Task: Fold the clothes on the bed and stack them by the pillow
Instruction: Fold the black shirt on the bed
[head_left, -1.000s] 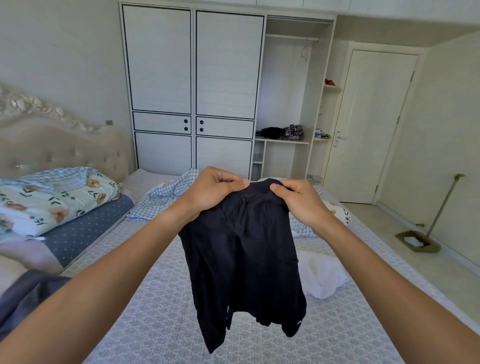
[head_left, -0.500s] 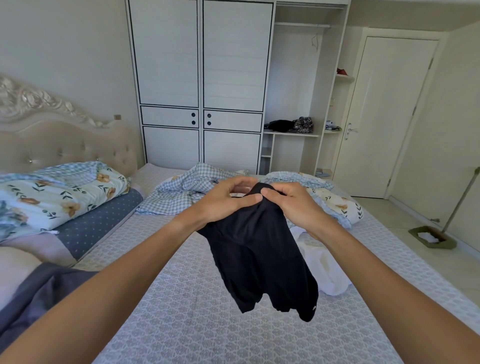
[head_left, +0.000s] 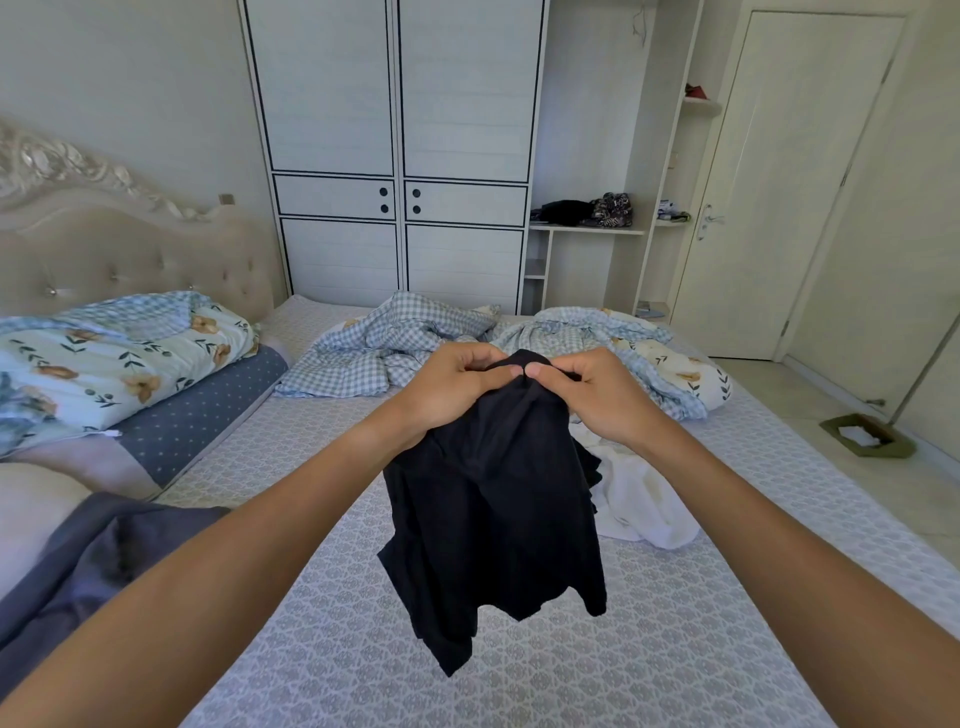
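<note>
pinching limp black garment (head_left: 493, 499) — both hands

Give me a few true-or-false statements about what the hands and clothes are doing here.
1. Both hands, left hand and right hand, grip the black garment. True.
2. The black garment lies flat on the bed. False: it hangs in the air from the hands.
3. A white garment lies crumpled on the bed. True.
4. The door stands wide open. False: it is closed.
</note>
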